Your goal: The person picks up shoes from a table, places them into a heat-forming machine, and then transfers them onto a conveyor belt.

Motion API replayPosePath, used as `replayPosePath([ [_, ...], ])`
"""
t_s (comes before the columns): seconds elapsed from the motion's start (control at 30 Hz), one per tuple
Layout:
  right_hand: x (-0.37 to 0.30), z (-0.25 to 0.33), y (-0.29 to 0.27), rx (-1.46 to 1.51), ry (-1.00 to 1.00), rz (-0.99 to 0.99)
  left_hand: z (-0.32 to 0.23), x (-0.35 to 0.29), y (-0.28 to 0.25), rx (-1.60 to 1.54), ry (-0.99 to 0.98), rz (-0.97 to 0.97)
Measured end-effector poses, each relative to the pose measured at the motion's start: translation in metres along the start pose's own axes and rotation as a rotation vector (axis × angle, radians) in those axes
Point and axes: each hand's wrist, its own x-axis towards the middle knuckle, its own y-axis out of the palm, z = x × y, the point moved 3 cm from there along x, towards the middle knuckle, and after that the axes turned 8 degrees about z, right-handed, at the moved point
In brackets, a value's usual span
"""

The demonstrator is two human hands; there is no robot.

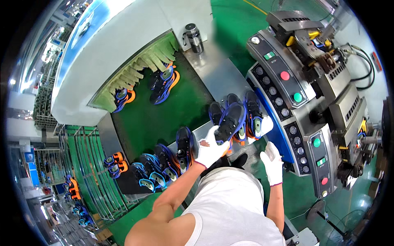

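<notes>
White gloves cover both of my hands. My left hand (211, 148) grips a dark sneaker (232, 119) with a blue-edged sole, lifted and tilted in front of me. Behind and beside it several similar sneakers stand close together on the metal ledge, among them a dark shoe (253, 107) with a blue rim. My right hand (272, 163) is held apart to the right, fingers stretched and holding nothing. Left of my left hand, a black sneaker (184, 146) ends a row of shoes along the belt's near edge, including a blue-trimmed sneaker (152, 167).
A green conveyor belt (164, 123) carries sneakers (165, 86) out beneath a fringed curtain (135, 69). A thermos (193, 39) stands on the steel top. On the right is a machine with gauges and a button panel (283, 76). A wire rack (92, 160) is at left.
</notes>
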Motion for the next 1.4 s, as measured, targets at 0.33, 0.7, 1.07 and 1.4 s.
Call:
replayPosePath([
  [0.33,-0.016,-0.048,-0.028,-0.028,0.060,-0.102,0.012,0.012,0.026,0.362,0.361,-0.055],
  [0.7,0.021,-0.014,0.052,-0.087,0.088,0.099,0.008,-0.001,0.015,0.259,0.360,0.009],
  [1.07,0.034,0.019,0.107,-0.033,0.054,0.163,0.030,0.044,-0.061,-0.245,-0.066,-0.018],
  [1.4,-0.008,0.000,0.059,-0.196,0.193,-0.189,0.075,0.330,-0.120,0.583,0.171,-0.252],
])
